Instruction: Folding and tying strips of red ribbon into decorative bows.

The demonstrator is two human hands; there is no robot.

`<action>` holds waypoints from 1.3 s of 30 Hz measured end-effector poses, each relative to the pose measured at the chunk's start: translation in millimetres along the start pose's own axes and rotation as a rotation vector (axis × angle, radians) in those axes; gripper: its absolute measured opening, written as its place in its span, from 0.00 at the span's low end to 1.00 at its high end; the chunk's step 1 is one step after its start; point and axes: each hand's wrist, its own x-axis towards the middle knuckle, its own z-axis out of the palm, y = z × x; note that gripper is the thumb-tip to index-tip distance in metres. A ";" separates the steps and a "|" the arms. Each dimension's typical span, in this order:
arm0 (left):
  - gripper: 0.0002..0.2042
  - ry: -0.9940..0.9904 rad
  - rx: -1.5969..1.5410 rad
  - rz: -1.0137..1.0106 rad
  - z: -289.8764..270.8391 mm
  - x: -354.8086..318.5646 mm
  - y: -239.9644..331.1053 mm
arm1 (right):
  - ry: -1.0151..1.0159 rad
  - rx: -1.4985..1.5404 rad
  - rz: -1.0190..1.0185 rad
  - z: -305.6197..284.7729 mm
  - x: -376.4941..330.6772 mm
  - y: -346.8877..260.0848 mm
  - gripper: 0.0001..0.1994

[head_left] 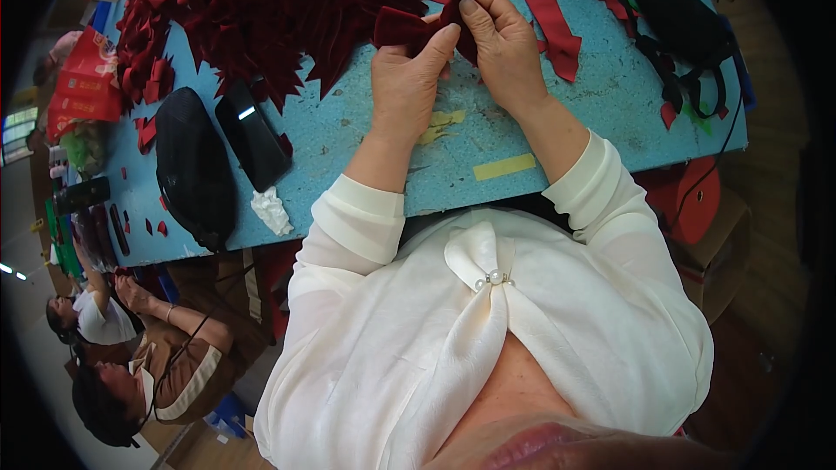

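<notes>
A dark red velvet bow (pixel 404 28) is held up over the blue table (pixel 348 135), between my two hands. My left hand (pixel 409 78) pinches it near its middle, thumb on top. On the bow's right side, my right hand (pixel 505 48) grips the fabric between thumb and fingers. Both hands are closed on it, and the fingers hide part of its centre. Just left of my hands lies a large heap of dark red velvet pieces (pixel 279 9) with pointed ends. Behind my right hand runs a brighter red ribbon strip (pixel 544 4).
On the left lie a black pouch (pixel 193 170), a phone (pixel 252 135) and a crumpled white tissue (pixel 273 211). A black bag (pixel 679 9) with straps sits at the right. Yellow tape (pixel 505 167) sticks near the front edge. Two people (pixel 165 357) sit at the left; a red spool (pixel 697 204) stands below the table's right side.
</notes>
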 end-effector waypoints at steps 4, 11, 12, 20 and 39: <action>0.11 0.031 -0.075 0.052 3.9 0.3 -8.3 | -0.005 0.377 0.176 2.7 -2.3 -0.8 0.10; 0.10 0.063 -0.254 0.031 8.1 -2.3 -15.1 | -0.013 0.751 0.398 2.6 -3.6 -9.3 0.09; 0.10 0.056 -0.253 0.028 7.9 -1.6 -14.9 | -0.006 0.751 0.394 -1.2 -0.5 -7.0 0.09; 0.11 0.084 0.146 0.066 4.0 -4.7 -6.4 | -0.341 0.183 0.266 -25.6 11.7 -28.4 0.15; 0.14 0.215 0.891 0.162 -8.4 -14.4 -2.7 | -0.079 -0.041 0.009 -6.7 6.0 -8.6 0.17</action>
